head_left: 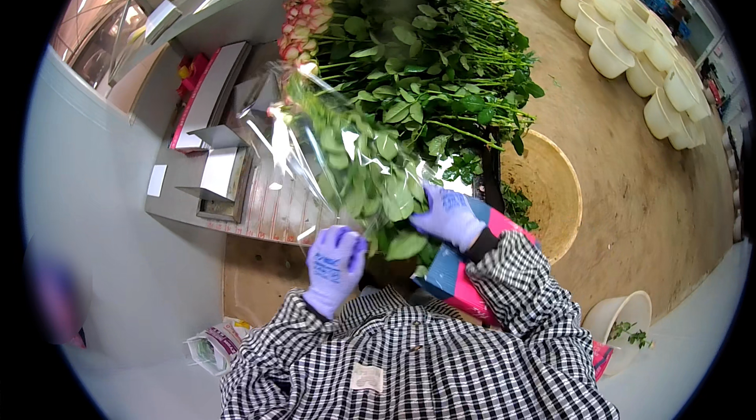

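Note:
A bunch of leafy roses [358, 160] lies slanted in a clear plastic sleeve [272, 133], its blooms blurred toward the far left. My right hand [447, 215], in a lavender glove, closes on the near right side of the wrapped bunch. My left hand [335, 262], gloved alike, has its fingers bent against the near edge of the sleeve and appears to pinch the film. Beyond the bunch, a large heap of cut roses [417, 50] covers the bench, with pink-and-white blooms [305, 18] at its left end and stems pointing right.
A metal stand with upright plates [224, 144] sits on the bench's left part. Under my right forearm is a blue-and-pink package [453, 270]. A large tan tub [551, 192] stands at the right, with several white buckets [610, 54] behind. A printed bag [216, 345] is low left.

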The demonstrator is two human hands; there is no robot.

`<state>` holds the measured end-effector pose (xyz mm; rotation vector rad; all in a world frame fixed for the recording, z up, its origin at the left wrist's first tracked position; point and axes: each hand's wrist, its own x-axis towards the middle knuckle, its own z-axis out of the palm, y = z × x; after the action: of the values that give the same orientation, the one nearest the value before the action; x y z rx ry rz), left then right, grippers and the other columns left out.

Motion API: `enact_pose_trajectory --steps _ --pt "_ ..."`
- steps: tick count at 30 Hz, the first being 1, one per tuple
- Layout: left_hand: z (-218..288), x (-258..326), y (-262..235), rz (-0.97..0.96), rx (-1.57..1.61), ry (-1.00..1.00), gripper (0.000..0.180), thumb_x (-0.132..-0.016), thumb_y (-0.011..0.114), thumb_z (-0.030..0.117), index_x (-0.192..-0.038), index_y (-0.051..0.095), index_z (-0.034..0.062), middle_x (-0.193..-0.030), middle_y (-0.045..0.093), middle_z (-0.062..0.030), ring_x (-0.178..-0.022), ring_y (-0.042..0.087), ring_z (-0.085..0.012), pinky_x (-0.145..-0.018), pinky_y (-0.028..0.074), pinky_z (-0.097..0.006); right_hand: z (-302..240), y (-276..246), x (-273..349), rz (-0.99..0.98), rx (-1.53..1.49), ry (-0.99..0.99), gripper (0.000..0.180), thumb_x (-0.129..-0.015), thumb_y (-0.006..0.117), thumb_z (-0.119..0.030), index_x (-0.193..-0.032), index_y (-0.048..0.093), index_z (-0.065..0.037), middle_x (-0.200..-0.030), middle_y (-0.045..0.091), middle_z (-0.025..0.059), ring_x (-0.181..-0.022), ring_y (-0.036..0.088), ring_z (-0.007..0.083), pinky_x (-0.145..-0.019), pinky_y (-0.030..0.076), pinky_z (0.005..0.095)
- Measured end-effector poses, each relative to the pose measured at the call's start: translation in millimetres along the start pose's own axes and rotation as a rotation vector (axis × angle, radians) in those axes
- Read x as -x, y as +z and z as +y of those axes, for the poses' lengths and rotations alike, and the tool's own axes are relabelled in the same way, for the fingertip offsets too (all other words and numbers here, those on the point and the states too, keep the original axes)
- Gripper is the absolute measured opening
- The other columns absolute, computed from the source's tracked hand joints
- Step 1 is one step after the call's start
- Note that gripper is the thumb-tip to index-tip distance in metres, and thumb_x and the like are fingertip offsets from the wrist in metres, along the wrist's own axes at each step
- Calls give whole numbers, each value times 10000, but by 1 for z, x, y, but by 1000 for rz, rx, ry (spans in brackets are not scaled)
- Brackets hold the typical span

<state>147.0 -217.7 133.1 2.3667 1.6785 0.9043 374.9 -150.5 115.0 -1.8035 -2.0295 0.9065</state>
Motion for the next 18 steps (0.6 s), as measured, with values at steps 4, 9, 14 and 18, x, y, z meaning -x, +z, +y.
enact_pose_trajectory --steps 4,9,14,18 --pt "-18 -7 -17 -40 40 135 95 -791 647 76 -836 563 76 -837 558 -90 -745 566 -269 -644 468 -389 -12 17 -33 -203 -317 5 657 -728 657 -432 -1230 555 -21 -1155 622 228 -1054 611 351 -919 475 390" --pt "26 -66 -33 42 310 -20 91 -818 617 -37 -843 555 24 -712 487 -92 -557 469 -180 -511 395 -259 -81 56 -34 -45 381 -31 764 -864 556 -177 -1513 154 -157 -1037 601 172 -891 651 220 -787 522 435" --pt "34 -40 -38 -408 406 234 104 -778 668 85 -799 573 48 -704 528 -92 -634 553 -269 -574 442 -343 -76 9 -55 132 185 -213 686 -846 567 -246 -1465 298 -126 -911 653 149 -839 662 292 -772 520 454" --pt "25 -24 -46 -584 592 372 106 -771 685 68 -771 579 70 -680 509 -60 -541 476 -219 -522 401 -313 -59 2 -68 173 96 -242 616 -870 531 -214 -1446 339 -106 -833 619 115 -800 639 223 -695 509 341"
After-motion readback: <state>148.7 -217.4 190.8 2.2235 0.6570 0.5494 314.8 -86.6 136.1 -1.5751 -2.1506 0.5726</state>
